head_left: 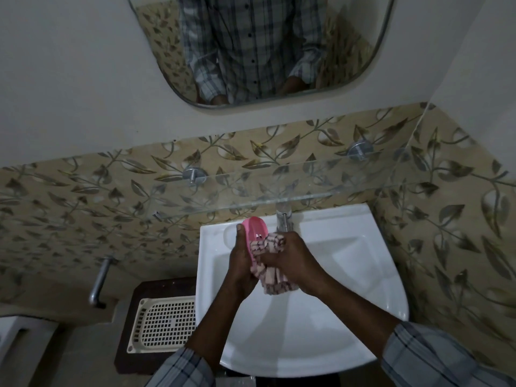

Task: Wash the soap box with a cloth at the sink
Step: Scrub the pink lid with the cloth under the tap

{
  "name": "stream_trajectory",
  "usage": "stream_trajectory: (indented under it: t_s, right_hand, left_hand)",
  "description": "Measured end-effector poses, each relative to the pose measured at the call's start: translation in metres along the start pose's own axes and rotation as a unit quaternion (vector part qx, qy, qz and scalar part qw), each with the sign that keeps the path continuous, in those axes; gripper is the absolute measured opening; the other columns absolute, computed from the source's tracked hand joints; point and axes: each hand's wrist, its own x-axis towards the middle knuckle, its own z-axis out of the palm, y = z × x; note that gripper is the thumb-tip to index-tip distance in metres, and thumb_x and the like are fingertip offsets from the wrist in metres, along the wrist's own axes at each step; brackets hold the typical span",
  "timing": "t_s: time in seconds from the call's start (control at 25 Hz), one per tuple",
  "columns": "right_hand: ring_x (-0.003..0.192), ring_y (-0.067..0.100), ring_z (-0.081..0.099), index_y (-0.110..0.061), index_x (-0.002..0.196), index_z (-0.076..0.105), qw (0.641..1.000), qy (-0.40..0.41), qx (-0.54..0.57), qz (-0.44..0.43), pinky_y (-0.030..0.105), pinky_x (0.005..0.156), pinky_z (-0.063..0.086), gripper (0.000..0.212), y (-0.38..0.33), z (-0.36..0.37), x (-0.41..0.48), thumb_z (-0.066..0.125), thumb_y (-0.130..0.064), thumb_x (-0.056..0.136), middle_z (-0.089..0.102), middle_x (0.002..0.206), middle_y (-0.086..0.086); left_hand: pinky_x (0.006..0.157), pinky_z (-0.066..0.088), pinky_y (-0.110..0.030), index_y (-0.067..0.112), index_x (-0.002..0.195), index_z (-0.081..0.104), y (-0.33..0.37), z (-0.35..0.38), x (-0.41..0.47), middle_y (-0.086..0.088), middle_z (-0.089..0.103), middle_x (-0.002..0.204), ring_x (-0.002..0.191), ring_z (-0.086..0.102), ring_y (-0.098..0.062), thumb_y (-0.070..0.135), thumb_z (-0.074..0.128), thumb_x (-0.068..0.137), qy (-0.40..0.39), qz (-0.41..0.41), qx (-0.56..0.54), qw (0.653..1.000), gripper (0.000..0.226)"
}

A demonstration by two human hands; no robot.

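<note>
Over the white sink (349, 275), my left hand (240, 263) grips a pink soap box (255, 229) tilted on edge, its slotted inside facing right. My right hand (290, 259) holds a bunched pink-and-white checked cloth (272, 270) pressed against the inside of the box. The cloth's loose end hangs down below both hands. The lower part of the soap box is hidden behind the cloth and my left palm. Both hands sit just in front of the metal tap (284, 220).
A glass shelf (279, 188) on two metal pegs juts out above the tap. A cream perforated plastic tray (163, 321) lies on a dark stand left of the sink. A metal pipe (99, 282) sticks from the leaf-patterned tiled wall. A mirror (259, 46) hangs above.
</note>
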Motion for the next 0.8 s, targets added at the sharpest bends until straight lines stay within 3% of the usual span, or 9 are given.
stream_trajectory:
  t_s: [0.08, 0.16, 0.24, 0.4, 0.48, 0.6, 0.64, 0.76, 0.8]
  right_hand:
    - [0.068, 0.014, 0.074, -0.023, 0.077, 0.07, 0.995, -0.085, -0.038, -0.045, 0.028, 0.056, 0.056, 0.008, 0.004, -0.008, -0.005, 0.076, -0.018, 0.078, 0.076, 0.074, 0.007]
    - [0.069, 0.028, 0.075, -0.017, 0.078, 0.07, 0.983, -0.16, -0.076, -0.042, 0.019, 0.045, 0.047, 0.004, 0.002, -0.018, 0.0, 0.071, -0.018, 0.081, 0.073, 0.069, 0.015]
    - [0.078, 0.033, 0.074, -0.014, 0.083, 0.071, 0.961, -0.194, -0.179, -0.086, 0.024, 0.056, 0.049, 0.008, 0.004, -0.028, 0.013, 0.076, -0.015, 0.076, 0.072, 0.078, 0.013]
    - [0.074, 0.007, 0.072, -0.028, 0.087, 0.068, 0.966, -0.103, -0.153, -0.18, 0.031, 0.067, 0.057, 0.017, 0.006, -0.018, 0.013, 0.079, -0.029, 0.075, 0.073, 0.081, -0.005]
    - [0.079, 0.015, 0.071, -0.022, 0.092, 0.068, 0.924, -0.139, -0.228, -0.275, 0.037, 0.067, 0.058, 0.016, 0.012, -0.016, 0.008, 0.074, -0.013, 0.08, 0.07, 0.088, -0.003]
    - [0.093, 0.035, 0.067, -0.004, 0.104, 0.073, 0.775, -0.19, -0.435, -0.417, 0.045, 0.077, 0.055, 0.032, 0.013, -0.038, 0.016, 0.072, 0.005, 0.073, 0.07, 0.106, 0.015]
    - [0.09, 0.035, 0.067, -0.002, 0.103, 0.073, 0.762, -0.178, -0.453, -0.428, 0.044, 0.075, 0.055, 0.033, 0.014, -0.044, 0.02, 0.073, 0.006, 0.071, 0.07, 0.104, 0.017]
    - [0.081, 0.032, 0.067, -0.004, 0.098, 0.074, 0.809, -0.147, -0.402, -0.403, 0.039, 0.071, 0.056, 0.035, 0.015, -0.039, 0.017, 0.075, 0.009, 0.066, 0.071, 0.093, 0.014]
    - [0.081, 0.03, 0.066, -0.006, 0.097, 0.074, 0.797, -0.156, -0.402, -0.423, 0.035, 0.071, 0.055, 0.035, 0.017, -0.036, 0.014, 0.076, 0.008, 0.066, 0.071, 0.093, 0.011]
  left_hand:
    - [0.066, 0.062, -0.037, 0.002, 0.126, 0.059, 0.008, 0.0, 0.001, -0.021, 0.076, 0.098, 0.089, 0.075, -0.032, 0.06, 0.037, 0.097, 0.013, -0.021, -0.004, 1.0, 0.069]
    - [0.071, 0.061, -0.044, 0.003, 0.13, 0.055, 0.012, 0.003, -0.003, -0.023, 0.073, 0.099, 0.09, 0.071, -0.034, 0.06, 0.039, 0.097, 0.026, -0.07, -0.041, 0.996, 0.067]
    - [0.076, 0.054, -0.05, 0.005, 0.135, 0.049, 0.014, 0.003, -0.004, -0.024, 0.067, 0.105, 0.094, 0.066, -0.036, 0.059, 0.036, 0.098, 0.03, -0.092, -0.061, 0.993, 0.067]
    - [0.077, 0.06, -0.047, -0.003, 0.136, 0.051, 0.027, 0.01, 0.0, -0.025, 0.069, 0.107, 0.091, 0.069, -0.035, 0.055, 0.043, 0.098, 0.033, -0.05, -0.072, 0.996, 0.07]
    - [0.083, 0.056, -0.048, 0.001, 0.137, 0.051, 0.027, 0.008, 0.0, -0.026, 0.066, 0.114, 0.097, 0.066, -0.036, 0.055, 0.047, 0.096, 0.049, -0.055, -0.051, 0.996, 0.068]
    - [0.085, 0.052, -0.052, 0.005, 0.141, 0.045, 0.022, -0.002, -0.004, -0.025, 0.063, 0.116, 0.102, 0.062, -0.038, 0.059, 0.039, 0.098, 0.011, -0.132, -0.027, 0.991, 0.069]
    - [0.087, 0.049, -0.053, 0.006, 0.143, 0.042, 0.021, -0.003, -0.003, -0.025, 0.062, 0.116, 0.102, 0.06, -0.038, 0.06, 0.035, 0.098, 0.003, -0.146, -0.032, 0.989, 0.07]
    - [0.089, 0.045, -0.053, 0.004, 0.147, 0.04, 0.024, -0.003, 0.005, -0.024, 0.061, 0.111, 0.097, 0.059, -0.038, 0.058, 0.034, 0.1, 0.01, -0.149, -0.066, 0.987, 0.071]
    - [0.085, 0.048, -0.051, 0.003, 0.145, 0.042, 0.025, -0.004, 0.006, -0.024, 0.063, 0.109, 0.095, 0.06, -0.037, 0.057, 0.035, 0.1, 0.005, -0.157, -0.059, 0.986, 0.071]
